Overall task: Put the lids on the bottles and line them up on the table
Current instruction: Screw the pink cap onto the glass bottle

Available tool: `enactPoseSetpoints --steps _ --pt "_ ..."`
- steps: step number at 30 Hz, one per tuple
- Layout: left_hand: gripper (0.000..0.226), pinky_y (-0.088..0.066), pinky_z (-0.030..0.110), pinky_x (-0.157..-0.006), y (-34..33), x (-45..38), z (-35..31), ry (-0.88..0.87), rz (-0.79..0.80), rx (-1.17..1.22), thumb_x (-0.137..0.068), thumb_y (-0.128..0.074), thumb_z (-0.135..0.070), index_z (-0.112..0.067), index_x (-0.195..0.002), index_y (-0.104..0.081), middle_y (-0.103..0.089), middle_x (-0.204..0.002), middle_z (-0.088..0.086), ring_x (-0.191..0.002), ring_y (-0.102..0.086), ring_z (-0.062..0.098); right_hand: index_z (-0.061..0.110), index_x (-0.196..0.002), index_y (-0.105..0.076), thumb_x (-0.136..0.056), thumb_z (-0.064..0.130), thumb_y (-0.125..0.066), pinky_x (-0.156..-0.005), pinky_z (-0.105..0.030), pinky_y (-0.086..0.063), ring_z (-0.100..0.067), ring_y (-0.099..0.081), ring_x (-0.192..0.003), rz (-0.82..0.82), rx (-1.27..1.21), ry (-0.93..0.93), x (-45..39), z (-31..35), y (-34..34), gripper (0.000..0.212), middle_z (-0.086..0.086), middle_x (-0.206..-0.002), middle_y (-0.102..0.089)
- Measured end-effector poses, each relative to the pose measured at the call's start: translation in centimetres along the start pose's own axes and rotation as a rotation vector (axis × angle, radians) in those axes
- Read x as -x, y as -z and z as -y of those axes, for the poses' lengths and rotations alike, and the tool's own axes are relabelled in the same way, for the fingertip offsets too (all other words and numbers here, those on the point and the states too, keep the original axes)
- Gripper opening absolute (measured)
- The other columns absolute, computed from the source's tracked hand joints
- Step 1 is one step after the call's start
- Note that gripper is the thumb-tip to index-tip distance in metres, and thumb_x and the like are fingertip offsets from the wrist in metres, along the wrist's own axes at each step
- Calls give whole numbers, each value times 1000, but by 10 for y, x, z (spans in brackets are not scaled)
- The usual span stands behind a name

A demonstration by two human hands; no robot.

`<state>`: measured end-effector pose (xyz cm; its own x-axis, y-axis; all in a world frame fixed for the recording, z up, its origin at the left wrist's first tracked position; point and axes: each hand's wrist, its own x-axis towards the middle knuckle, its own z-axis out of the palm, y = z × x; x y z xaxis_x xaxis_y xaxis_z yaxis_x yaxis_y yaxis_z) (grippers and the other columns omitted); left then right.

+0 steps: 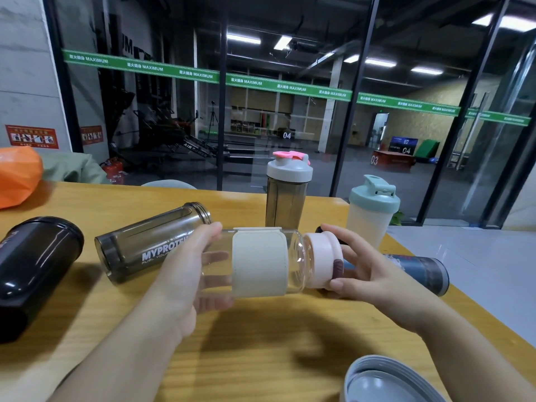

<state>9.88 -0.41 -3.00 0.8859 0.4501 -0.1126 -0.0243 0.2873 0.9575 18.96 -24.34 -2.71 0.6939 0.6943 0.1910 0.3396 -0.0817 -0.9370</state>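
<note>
I hold a clear glass bottle (295, 261) with a cream sleeve sideways above the wooden table (261, 343). My left hand (188, 274) grips its base end. My right hand (368, 274) is closed around the pale pink lid (323, 258) sitting on the bottle's neck. Two lidded shakers stand upright at the back: a smoky one with a white and pink lid (287, 192) and a cream one with a mint lid (372, 211). Lying lidless on their sides are a grey MYPROTEIN shaker (145, 242) and a black shaker (32, 268).
A dark blue printed bottle (417, 269) lies on its side behind my right hand. A grey lid (385, 381) rests at the near right corner. An orange bag (17, 175) sits far left. The table's right edge drops to a pale floor; a glass wall stands behind.
</note>
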Motion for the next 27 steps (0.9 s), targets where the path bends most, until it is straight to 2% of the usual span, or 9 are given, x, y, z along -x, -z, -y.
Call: enactPoseSetpoints --steps 4,7,11,13,15,17,20,23,27 --pt "43 -46 27 -41 -1 1 -1 0 14 -13 -83 -55 -49 -18 -109 -68 -63 -102 7 -69 -59 25 36 -126 -51 -64 42 -69 -67 -29 -53 -24 -65 -73 -13 -12 -63 -1 1 -2 65 -11 -92 -65" --pt "43 -46 27 -42 -1 1 -1 3 22 -15 -82 -56 -50 -19 -110 -67 -63 -102 6 -68 -59 24 29 -116 -59 -67 56 -59 -57 -29 -48 -22 -59 -63 -22 0 -110 -3 0 -3 56 -9 -76 -59" --pt "43 -46 28 -42 -1 1 0 1 28 -20 -82 -56 -50 -19 -109 -67 -64 -105 7 -68 -60 24 25 -95 -63 -79 65 -49 -54 -30 -46 -18 -56 -55 -53 19 -168 -5 -3 -4 45 -1 -61 -60" --pt "42 -46 27 -42 -2 1 -1 -1 25 -19 -82 -55 -49 -19 -109 -67 -64 -105 7 -69 -59 24 27 -102 -62 -82 66 -47 -55 -30 -48 -19 -59 -58 -62 26 -169 -5 -3 -4 46 -2 -66 -63" --pt "43 -47 28 -42 -1 2 -1 0 19 -10 -83 -55 -49 -19 -110 -67 -63 -107 8 -70 -59 25 34 -119 -55 -76 66 -55 -60 -31 -52 -22 -65 -68 -54 24 -135 -4 -2 -3 54 -3 -81 -67" --pt "43 -47 28 -42 -1 2 -2 2 10 3 -83 -56 -49 -18 -111 -66 -63 -108 9 -70 -58 26 43 -133 -38 -64 54 -66 -70 -29 -55 -20 -70 -84 -39 22 -94 -1 -2 -1 75 6 -103 -68" --pt "44 -47 28 -42 -1 2 -2 5 -1 13 -83 -56 -50 -17 -111 -65 -63 -107 9 -69 -57 25 62 -131 -30 -68 28 -77 -85 -32 -55 -19 -66 -105 -4 35 1 1 -3 0 85 26 -128 -54" --pt "45 -47 28 -42 0 0 -2 6 -5 17 -82 -56 -50 -17 -112 -65 -62 -106 8 -69 -57 25 54 -131 -39 -73 12 -74 -88 -35 -55 -28 -63 -107 2 27 44 0 -2 -2 80 28 -126 -54" --pt "46 -46 27 -41 1 -2 0 5 -5 -8 -81 -56 -52 -20 -111 -67 -64 -110 9 -68 -59 24 44 -130 -45 -65 38 -73 -72 -29 -55 -23 -67 -82 -22 79 -29 0 2 -3 72 9 -107 -67"
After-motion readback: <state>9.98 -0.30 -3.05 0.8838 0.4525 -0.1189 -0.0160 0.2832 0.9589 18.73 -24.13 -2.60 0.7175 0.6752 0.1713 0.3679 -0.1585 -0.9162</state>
